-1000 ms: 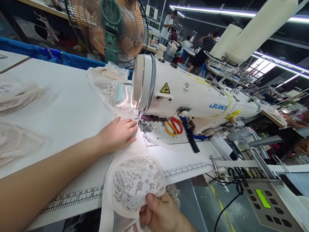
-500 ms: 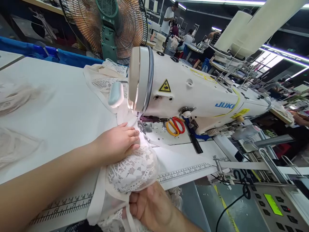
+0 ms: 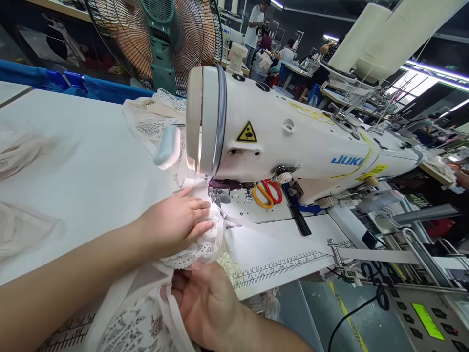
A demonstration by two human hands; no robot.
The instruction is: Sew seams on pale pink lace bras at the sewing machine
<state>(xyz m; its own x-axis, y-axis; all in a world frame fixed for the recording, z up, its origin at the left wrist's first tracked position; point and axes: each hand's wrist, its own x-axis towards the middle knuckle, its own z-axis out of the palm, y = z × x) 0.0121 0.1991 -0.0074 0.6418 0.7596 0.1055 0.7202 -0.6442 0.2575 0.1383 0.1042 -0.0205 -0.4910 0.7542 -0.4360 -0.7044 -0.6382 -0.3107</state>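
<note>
A cream lace bra [image 3: 134,320] runs from the near edge of the table up to the sewing machine [image 3: 271,117]. My left hand [image 3: 178,222] lies flat on the fabric with its fingers stretched out, fingertips close beside the presser foot [image 3: 218,195]. Nearer to me, my right hand [image 3: 208,305] grips the scalloped lower edge of a bra cup, thumb on top and fingers curled beneath. The needle's contact with the fabric is hard to make out. To the right of the presser foot a narrow pale strip trails over the table.
Scissors [image 3: 266,193] with red and yellow handles rest on the machine bed, near a black-handled tool [image 3: 300,220]. More lace pieces [image 3: 22,227] lie at left. A large fan [image 3: 161,44] stands behind the table. A printed ruler [image 3: 278,264] follows the front edge. People work in the background.
The bra has shifted left and towards me, its cup folding under my left hand. My right hand has moved left with the edge it holds. My left hand stays beside the presser foot.
</note>
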